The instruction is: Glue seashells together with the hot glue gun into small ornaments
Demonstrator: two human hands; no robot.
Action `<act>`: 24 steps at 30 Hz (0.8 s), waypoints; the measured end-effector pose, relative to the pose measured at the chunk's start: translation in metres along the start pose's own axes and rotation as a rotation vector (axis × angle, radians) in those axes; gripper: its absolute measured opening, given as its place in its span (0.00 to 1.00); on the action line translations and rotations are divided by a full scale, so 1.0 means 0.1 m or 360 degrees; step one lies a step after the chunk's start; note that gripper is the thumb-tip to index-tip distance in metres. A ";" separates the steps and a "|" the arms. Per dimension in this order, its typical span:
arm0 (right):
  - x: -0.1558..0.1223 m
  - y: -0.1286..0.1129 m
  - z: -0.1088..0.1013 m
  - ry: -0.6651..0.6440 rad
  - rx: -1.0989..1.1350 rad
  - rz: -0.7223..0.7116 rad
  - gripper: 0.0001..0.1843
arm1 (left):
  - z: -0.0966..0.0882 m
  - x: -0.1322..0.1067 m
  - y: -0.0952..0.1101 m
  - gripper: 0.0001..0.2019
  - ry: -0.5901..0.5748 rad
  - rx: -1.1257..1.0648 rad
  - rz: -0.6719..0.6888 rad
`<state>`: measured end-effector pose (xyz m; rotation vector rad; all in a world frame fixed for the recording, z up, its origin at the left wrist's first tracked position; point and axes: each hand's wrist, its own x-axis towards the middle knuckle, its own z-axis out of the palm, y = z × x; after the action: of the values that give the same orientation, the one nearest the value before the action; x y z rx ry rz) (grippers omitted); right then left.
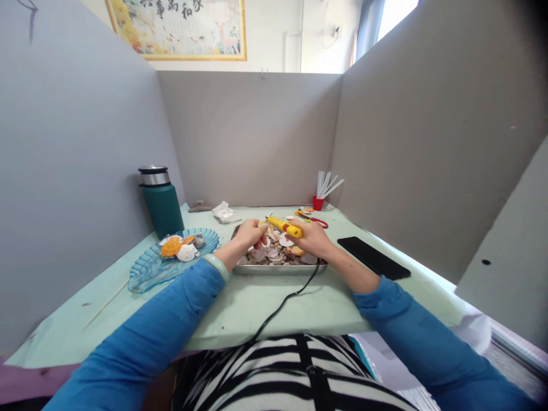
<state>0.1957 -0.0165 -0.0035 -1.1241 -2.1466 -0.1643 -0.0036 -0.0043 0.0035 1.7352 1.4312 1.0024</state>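
Observation:
My right hand [314, 237] is closed around a yellow hot glue gun [285, 226], whose nozzle points left toward my other hand. A black cord [291, 295] trails from the gun toward my lap. My left hand [252, 235] is closed, its fingertips pinching what looks like a pale yellowish shell [266, 225] close to the nozzle; the fingers partly hide it. Both hands are above a metal tray [274, 269] filled with shells [278, 254] of mixed sizes, mostly white, pink and brown.
On the left stand a blue glass dish [145, 275] holding orange and white shells [171, 246], and a green bottle [162, 205]. A thin stick [105, 305] lies nearby. Rightward are a black phone [372, 257], red-handled scissors [317, 221] and a red cup [318, 203] of white sticks. Grey partitions [252, 137] enclose the table.

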 end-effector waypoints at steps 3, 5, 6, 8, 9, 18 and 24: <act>0.00 -0.01 -0.01 -0.0003 0.0012 -0.0009 0.09 | 0.00 0.00 0.00 0.10 0.0002 -0.0016 -0.0005; 0.00 -0.01 -0.01 -0.0005 0.0014 -0.0002 0.09 | 0.00 0.00 0.01 0.10 0.0008 -0.0028 -0.0015; 0.00 -0.01 -0.01 -0.0004 0.0014 0.0001 0.09 | 0.00 0.00 0.01 0.10 0.0011 -0.0029 -0.0020; 0.00 0.00 0.00 -0.0001 0.0012 0.0005 0.09 | 0.00 -0.01 0.01 0.10 0.0009 -0.0025 -0.0024; 0.00 0.00 0.00 0.0002 0.0011 0.0004 0.09 | 0.00 -0.01 0.02 0.10 0.0006 -0.0022 -0.0024; 0.00 0.00 0.00 0.0001 0.0005 0.0005 0.10 | 0.00 0.00 0.00 0.10 -0.0004 0.0002 0.0011; 0.00 0.01 0.00 0.0002 0.0003 0.0003 0.09 | 0.00 0.01 -0.01 0.10 0.0017 0.0023 0.0030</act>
<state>0.1961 -0.0155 -0.0039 -1.1245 -2.1441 -0.1619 -0.0044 -0.0033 0.0025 1.7589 1.4349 1.0152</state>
